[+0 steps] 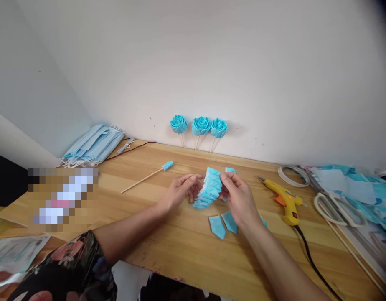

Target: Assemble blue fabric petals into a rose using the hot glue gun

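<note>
Between my two hands hangs a strip of overlapping blue fabric petals (212, 184), curving down to the left at its lower end. My right hand (239, 196) pinches its upper right edge between thumb and fingers. At the left edge, my left hand (181, 190) has its fingers curled against the strip, with some fingertips partly hidden. Just below lie loose pointed blue fabric pieces (217, 227), one partly under my right hand. Another small blue piece (230, 170) sits behind the strip. Left of it lies a wooden stick (141, 180) with a rolled blue tip (167, 165).
Three blue fabric flowers (201, 125) on sticks lean against the wall. A yellow glue gun (285, 200) with a black cord lies at right, near white-handled scissors (335, 211), a coil (293, 175) and blue scraps (352, 184). Stacked face masks (92, 144) are at far left.
</note>
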A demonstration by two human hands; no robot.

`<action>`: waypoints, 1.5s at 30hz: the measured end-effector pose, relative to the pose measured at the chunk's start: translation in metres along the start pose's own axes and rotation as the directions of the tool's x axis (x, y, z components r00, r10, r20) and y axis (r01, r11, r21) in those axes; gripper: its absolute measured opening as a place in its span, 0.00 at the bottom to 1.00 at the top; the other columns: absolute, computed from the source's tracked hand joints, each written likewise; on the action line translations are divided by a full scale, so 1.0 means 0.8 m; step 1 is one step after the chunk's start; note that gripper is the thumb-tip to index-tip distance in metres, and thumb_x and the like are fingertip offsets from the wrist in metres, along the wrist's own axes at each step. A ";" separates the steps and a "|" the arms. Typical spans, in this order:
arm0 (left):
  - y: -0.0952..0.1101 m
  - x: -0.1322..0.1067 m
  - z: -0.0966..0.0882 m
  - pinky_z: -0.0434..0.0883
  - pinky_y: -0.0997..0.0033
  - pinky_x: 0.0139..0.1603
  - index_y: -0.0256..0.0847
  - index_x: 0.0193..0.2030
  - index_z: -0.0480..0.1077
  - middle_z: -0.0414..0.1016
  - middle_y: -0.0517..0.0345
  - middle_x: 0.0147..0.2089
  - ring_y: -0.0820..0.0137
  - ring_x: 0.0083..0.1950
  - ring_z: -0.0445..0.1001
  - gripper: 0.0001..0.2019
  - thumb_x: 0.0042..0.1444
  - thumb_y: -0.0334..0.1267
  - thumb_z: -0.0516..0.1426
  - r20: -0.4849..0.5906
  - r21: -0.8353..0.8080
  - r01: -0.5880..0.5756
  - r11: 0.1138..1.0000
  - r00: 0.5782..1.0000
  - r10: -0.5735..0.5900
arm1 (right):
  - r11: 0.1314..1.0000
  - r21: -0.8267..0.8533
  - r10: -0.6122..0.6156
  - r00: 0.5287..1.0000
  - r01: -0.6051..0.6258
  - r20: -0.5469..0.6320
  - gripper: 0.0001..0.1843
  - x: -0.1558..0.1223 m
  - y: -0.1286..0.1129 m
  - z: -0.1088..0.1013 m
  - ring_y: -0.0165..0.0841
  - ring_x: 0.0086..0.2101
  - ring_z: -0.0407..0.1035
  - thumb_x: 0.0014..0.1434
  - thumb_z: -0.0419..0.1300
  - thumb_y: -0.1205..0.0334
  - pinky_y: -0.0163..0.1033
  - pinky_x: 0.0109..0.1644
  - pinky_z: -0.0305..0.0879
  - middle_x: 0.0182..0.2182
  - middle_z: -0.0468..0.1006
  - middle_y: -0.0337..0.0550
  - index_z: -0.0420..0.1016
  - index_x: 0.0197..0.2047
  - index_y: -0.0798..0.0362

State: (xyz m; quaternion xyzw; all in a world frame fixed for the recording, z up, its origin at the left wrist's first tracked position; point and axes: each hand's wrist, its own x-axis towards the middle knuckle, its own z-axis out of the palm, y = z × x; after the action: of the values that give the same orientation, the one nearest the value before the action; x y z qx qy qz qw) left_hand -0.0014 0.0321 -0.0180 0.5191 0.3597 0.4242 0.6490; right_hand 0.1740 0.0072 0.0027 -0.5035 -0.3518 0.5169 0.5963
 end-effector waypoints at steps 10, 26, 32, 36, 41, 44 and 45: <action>0.120 -0.003 -0.120 0.59 0.70 0.32 0.39 0.33 0.72 0.76 0.53 0.33 0.68 0.32 0.69 0.18 0.60 0.51 0.51 -0.210 0.963 0.178 0.203 0.967 0.146 | 0.980 -0.090 -0.183 0.981 0.176 -0.066 0.19 0.008 -0.005 -0.017 0.26 0.22 0.63 0.50 0.69 0.45 0.32 0.23 0.62 0.22 0.70 0.34 0.74 0.29 0.52; 0.073 -0.008 -0.183 0.64 0.56 0.58 0.41 0.60 0.70 0.68 0.41 0.63 0.54 0.62 0.67 0.24 0.64 0.29 0.42 -0.070 0.971 0.111 -0.213 0.979 0.193 | 0.965 -0.119 -0.245 0.966 0.234 -0.086 0.16 0.009 -0.010 -0.018 0.27 0.22 0.64 0.49 0.69 0.48 0.34 0.24 0.63 0.21 0.72 0.35 0.75 0.29 0.52; 0.044 -0.025 -0.215 0.57 0.48 0.66 0.51 0.67 0.63 0.55 0.48 0.72 0.52 0.71 0.56 0.28 0.62 0.26 0.44 0.059 0.918 -0.035 -0.395 0.997 0.049 | 0.965 -0.118 -0.244 0.966 0.234 -0.081 0.17 0.009 -0.010 -0.018 0.27 0.22 0.63 0.48 0.69 0.48 0.34 0.24 0.62 0.22 0.72 0.35 0.75 0.30 0.52; 0.042 -0.042 -0.212 0.54 0.46 0.68 0.52 0.67 0.61 0.56 0.50 0.72 0.52 0.73 0.52 0.29 0.62 0.26 0.44 0.113 0.912 -0.092 -0.401 0.993 0.030 | 0.962 -0.137 -0.250 0.964 0.237 -0.085 0.17 0.011 -0.007 -0.019 0.27 0.22 0.63 0.48 0.69 0.47 0.34 0.24 0.62 0.22 0.71 0.35 0.75 0.30 0.52; 0.044 -0.056 -0.208 0.52 0.44 0.69 0.52 0.67 0.62 0.57 0.50 0.72 0.52 0.73 0.51 0.29 0.62 0.25 0.46 0.129 0.918 -0.109 -0.382 0.991 0.027 | 0.964 -0.136 -0.242 0.965 0.228 -0.096 0.18 0.012 -0.005 -0.019 0.27 0.22 0.63 0.47 0.69 0.46 0.34 0.24 0.62 0.22 0.71 0.35 0.75 0.30 0.52; 0.049 -0.059 -0.210 0.55 0.46 0.69 0.54 0.63 0.67 0.58 0.53 0.72 0.55 0.72 0.54 0.30 0.58 0.23 0.46 0.115 0.946 -0.098 -0.308 0.993 0.037 | 0.964 -0.135 -0.242 0.967 0.230 -0.082 0.18 0.012 -0.003 -0.019 0.27 0.22 0.63 0.47 0.69 0.46 0.34 0.24 0.62 0.22 0.71 0.35 0.75 0.29 0.52; 0.052 -0.060 -0.213 0.56 0.48 0.69 0.53 0.59 0.71 0.59 0.55 0.71 0.57 0.71 0.56 0.30 0.56 0.21 0.46 0.110 0.960 -0.090 -0.264 0.992 0.061 | 0.964 -0.137 -0.242 0.967 0.230 -0.078 0.18 0.012 -0.003 -0.018 0.27 0.22 0.63 0.47 0.69 0.46 0.34 0.24 0.62 0.22 0.71 0.35 0.75 0.29 0.52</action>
State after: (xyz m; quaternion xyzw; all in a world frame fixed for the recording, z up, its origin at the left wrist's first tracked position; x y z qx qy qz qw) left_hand -0.1814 0.0547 -0.0105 0.8555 0.5161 0.0080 -0.0410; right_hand 0.1905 0.0129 0.0007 -0.5186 -0.4128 0.3946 0.6363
